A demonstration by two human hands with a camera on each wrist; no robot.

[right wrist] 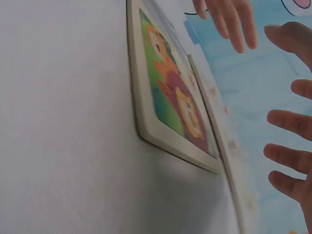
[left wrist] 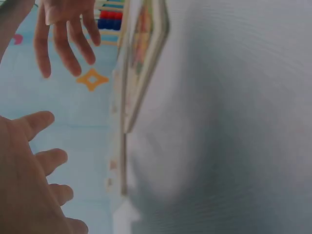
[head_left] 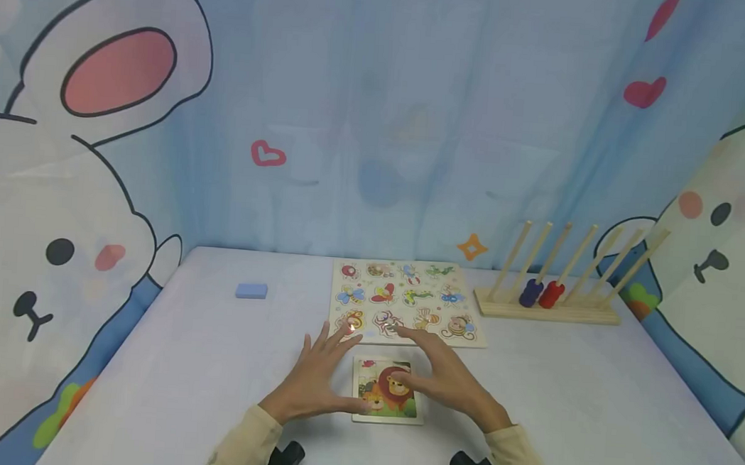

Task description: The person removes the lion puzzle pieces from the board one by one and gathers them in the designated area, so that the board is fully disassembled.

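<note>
A small square lion picture puzzle (head_left: 389, 404) with a pale wooden frame lies flat near the front of the table, and the right wrist view shows its picture (right wrist: 180, 100) close up. My left hand (head_left: 317, 384) is over its left side, fingers spread, thumb over the lower left corner. Over its right side is my right hand (head_left: 456, 380), fingers extended and thumb above the lion. Neither hand grips anything; whether a thumb touches the puzzle I cannot tell. In the left wrist view a gap separates the fingers of both hands from the puzzle frame (left wrist: 155, 63).
Just behind the puzzle lies a larger wooden board (head_left: 376, 282) with insect pictures. A blue block (head_left: 251, 291) sits at the back left. At the back right stands a wooden peg rack (head_left: 547, 313) with tall pegs, bearing blue and red beads. A patterned curtain hangs behind the table.
</note>
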